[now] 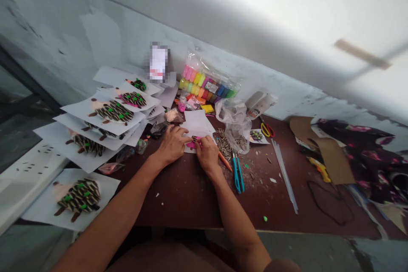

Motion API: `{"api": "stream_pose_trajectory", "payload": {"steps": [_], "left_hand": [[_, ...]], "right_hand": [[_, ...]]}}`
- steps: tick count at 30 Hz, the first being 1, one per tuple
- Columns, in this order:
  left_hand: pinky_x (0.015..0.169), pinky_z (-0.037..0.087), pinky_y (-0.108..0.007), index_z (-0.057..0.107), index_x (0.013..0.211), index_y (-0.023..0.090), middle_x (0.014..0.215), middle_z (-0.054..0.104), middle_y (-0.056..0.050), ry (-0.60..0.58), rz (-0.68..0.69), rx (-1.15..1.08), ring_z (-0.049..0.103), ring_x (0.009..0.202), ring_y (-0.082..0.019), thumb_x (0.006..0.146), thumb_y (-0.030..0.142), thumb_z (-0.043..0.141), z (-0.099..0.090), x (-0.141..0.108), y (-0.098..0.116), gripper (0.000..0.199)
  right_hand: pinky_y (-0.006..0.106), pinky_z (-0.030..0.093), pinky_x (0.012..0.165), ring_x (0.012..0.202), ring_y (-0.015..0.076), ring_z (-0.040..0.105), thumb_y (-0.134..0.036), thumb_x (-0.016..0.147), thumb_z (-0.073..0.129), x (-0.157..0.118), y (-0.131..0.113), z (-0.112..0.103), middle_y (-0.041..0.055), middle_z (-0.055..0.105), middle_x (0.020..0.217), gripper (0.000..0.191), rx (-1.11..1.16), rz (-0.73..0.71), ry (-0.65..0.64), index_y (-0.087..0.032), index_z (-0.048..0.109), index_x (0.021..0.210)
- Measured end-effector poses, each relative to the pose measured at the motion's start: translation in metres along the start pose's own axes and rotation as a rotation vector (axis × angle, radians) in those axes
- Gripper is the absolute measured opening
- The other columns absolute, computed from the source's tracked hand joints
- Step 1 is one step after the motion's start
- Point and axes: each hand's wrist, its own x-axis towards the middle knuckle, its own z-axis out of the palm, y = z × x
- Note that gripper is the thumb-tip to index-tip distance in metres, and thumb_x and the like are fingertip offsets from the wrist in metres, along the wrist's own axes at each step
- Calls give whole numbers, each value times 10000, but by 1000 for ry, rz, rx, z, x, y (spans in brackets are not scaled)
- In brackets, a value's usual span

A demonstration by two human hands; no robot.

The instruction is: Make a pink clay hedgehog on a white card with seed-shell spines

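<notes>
A sheet of white paper point(196, 120) lies before me with a bright pink patch of modelling clay point(190, 145) on it. My left hand point(172, 143) rests at the paper's left edge, fingers spread and bent, the index finger reaching to the pink clay. Thumb and finger of my right hand point(206, 152) are pinched together over the clay. At their tips is a small dark piece that looks like a sunflower seed point(194, 138). Striped sunflower seeds point(225, 146) are heaped just right of this hand, beside an orange pencil-like tool point(225, 161) and blue-handled pliers point(237, 174).
Hedgehog pictures on paper point(114, 112) are stacked at left, another point(78, 195) nearer me. Behind stand a phone point(158, 63) and a bag of coloured clay point(208, 80). Scissors point(267, 130), clear sticks point(284, 177), a yellow glue gun point(319, 169) and cardboard point(333, 159) lie right.
</notes>
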Motion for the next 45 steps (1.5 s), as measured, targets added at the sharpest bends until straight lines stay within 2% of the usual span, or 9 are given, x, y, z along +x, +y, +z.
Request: {"api": "stream_pose_trajectory", "payload": {"steps": [13,21,25,28,34,36,41,45], "left_hand": [[1097,316,-587,810,1022,303,1067,700,-90,22,30,27,581,1091,-281,828,30,532,6,-1,0,435],[1092,337,-560,807,1004,285,1005,696,-79,69,18,6,577,1051,-274,799,29,532,3,0,3,427],[1059,371,-542,802,997,233,980,702,-91,84,-20,-3,579,1030,-280,777,36,525,-1,1,0,405],[983,417,-522,800,980,204,969,716,-109,70,-67,-6,587,1002,-287,780,42,501,-2,1,-3,394],[934,415,-513,791,1002,206,988,739,-125,65,-136,-33,607,974,-300,808,65,483,2,0,-8,390],[933,410,-509,787,1006,204,991,741,-126,55,-144,-38,618,974,-301,809,66,482,3,0,-9,389],[948,400,-501,781,994,183,1004,745,-127,45,-145,-33,643,977,-294,804,47,471,2,1,-8,388],[947,404,-499,780,989,188,996,748,-122,39,-138,-26,646,976,-290,794,44,473,1,2,-8,391]], "right_hand": [[266,367,661,806,174,606,-250,993,576,0,-2,0,65,683,974,153,-27,21,-16,-193,717,986],[257,386,681,791,166,597,-238,951,621,-1,2,1,45,667,932,108,67,17,55,-205,723,961],[251,396,708,804,165,593,-257,930,625,2,12,-3,42,656,911,113,121,37,128,-196,719,917],[254,397,714,803,170,589,-230,929,587,8,27,-5,49,664,907,147,115,108,150,-190,724,893],[283,442,797,897,205,643,-213,980,478,22,60,-17,115,708,1034,312,19,304,118,-166,767,1090],[279,451,811,917,204,659,-206,986,464,27,66,-21,122,717,1079,338,0,322,90,-170,767,1132],[259,455,835,976,196,673,-213,990,490,42,68,-28,110,732,1121,325,-54,291,62,-193,770,1154],[259,454,786,942,198,682,-233,983,538,50,64,-28,105,723,1138,288,-116,299,14,-212,768,1156]]}}
